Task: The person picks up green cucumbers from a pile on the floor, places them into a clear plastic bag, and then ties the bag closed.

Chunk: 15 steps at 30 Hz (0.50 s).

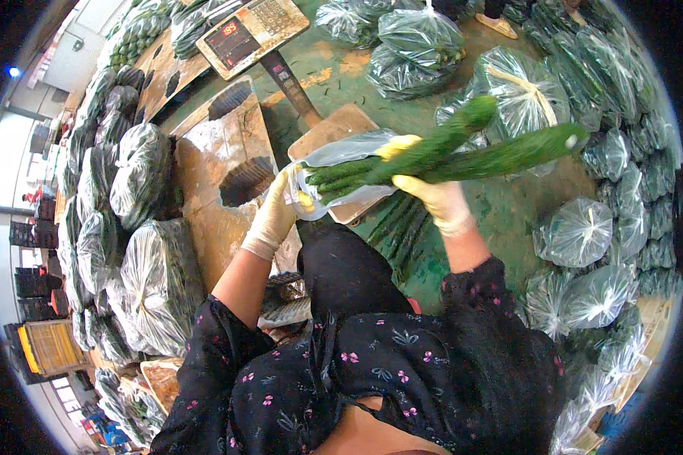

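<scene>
My left hand (279,212), in a pale yellow glove, is closed on the edge of a clear plastic bag (347,150) in front of me. Long green cucumbers (508,155) lie across the bag's mouth, and their larger ends stick out to the right, slightly blurred. My right hand (435,199), gloved alike, is wrapped round this bundle from the near side. At the left, the narrower ends rest against the bag; how far inside they reach I cannot tell. Under the bag is the platform (332,133) of a scale.
The scale's display head (252,34) rises on a post beyond the platform. More cucumbers (402,227) lie on the green floor below my right hand. Stained cardboard (205,152) covers the floor at left. Filled bags (159,277) line the left; others (577,231) crowd the right.
</scene>
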Motion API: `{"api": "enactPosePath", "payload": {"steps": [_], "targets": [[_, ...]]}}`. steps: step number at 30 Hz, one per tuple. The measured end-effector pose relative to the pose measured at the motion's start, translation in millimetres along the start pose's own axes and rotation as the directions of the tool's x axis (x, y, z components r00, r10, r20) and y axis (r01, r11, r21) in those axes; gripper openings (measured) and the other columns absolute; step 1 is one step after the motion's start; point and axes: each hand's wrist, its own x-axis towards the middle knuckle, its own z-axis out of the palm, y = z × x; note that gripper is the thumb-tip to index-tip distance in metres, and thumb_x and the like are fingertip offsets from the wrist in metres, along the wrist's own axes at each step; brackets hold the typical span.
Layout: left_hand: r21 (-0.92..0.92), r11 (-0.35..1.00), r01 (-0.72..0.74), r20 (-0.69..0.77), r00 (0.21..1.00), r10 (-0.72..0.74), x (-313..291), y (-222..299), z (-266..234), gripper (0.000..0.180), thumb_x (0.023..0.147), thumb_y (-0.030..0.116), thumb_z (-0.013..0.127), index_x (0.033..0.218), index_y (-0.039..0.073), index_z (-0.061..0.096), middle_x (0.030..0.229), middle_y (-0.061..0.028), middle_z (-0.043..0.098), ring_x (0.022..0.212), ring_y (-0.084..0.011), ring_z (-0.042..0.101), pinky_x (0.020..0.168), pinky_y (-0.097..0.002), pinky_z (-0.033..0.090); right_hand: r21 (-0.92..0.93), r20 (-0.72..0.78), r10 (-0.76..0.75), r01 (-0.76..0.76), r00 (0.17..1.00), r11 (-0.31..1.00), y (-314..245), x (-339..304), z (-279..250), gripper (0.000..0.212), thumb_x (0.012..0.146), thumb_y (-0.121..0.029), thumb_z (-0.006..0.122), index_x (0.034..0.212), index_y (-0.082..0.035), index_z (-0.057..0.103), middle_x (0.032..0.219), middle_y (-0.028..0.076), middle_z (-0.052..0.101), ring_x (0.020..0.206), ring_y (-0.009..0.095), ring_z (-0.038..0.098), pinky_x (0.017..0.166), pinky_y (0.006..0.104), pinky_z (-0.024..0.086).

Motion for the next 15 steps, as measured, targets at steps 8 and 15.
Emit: {"api": "enactPosePath", "payload": {"steps": [8,15], "targets": [[0.095,0.995,-0.001,-0.057,0.998,0.006,0,34,-18,0.052,0.094,0.043,0.03,0.129,0.006,0.04,0.124,-0.0061,0.048,0.119,-0.0184,0.04,0.104,-0.0336,0.023,-0.855,0.356,0.487,0.068,0.797,0.515,132,54,-34,0.049,0.067,-0.008,0.066,0.115,-0.008,0.055,0.11,0.013,0.059,0.102,0.027,0.056,0.091,0.0347,0.041],[-0.927,-0.257,0.271,0.323,0.928,-0.186,13,18,-48,0.045,0.095,0.039,0.033,0.124,0.006,0.044,0.11,-0.0027,0.055,0.105,-0.0164,0.046,0.095,-0.0321,0.034,-0.962,-0.099,0.094,-0.12,0.991,0.246,135,93,-67,0.044,0.072,-0.013,0.064,0.114,-0.006,0.054,0.116,0.017,0.054,0.11,0.032,0.049,0.095,0.039,0.037]]}}
